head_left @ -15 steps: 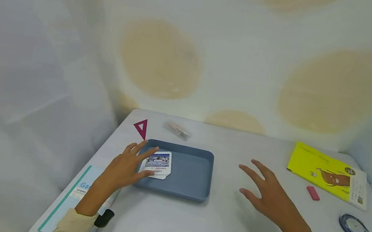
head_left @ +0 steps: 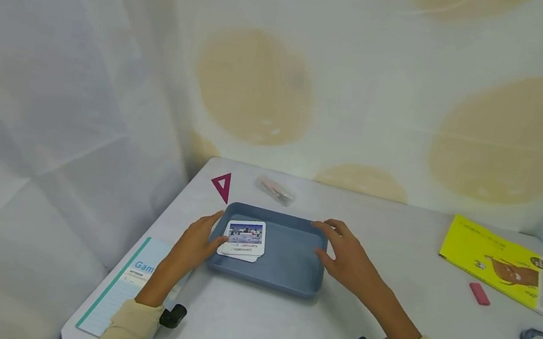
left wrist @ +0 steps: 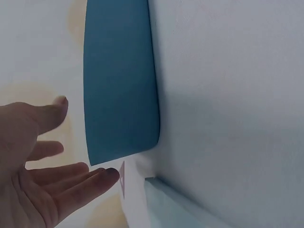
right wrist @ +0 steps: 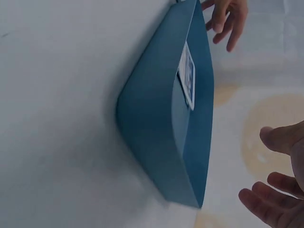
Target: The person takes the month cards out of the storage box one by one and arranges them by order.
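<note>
Blue plastic, smooth and round-cornered: the shallow tray (head_left: 282, 269) is sitting on the pale table (head_left: 277, 336), glossy picture cards (head_left: 243, 237) lying flat inside at its left end. Left hand (head_left: 196, 243) is spreading relaxed fingers against the left rim; right hand (head_left: 349, 259) is flanking the right rim, fingers loose, gripping nothing.

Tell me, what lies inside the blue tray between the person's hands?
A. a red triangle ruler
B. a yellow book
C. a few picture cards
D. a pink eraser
C: the picture cards lie at the left end of the blue tray, the top one showing a photo.
</note>
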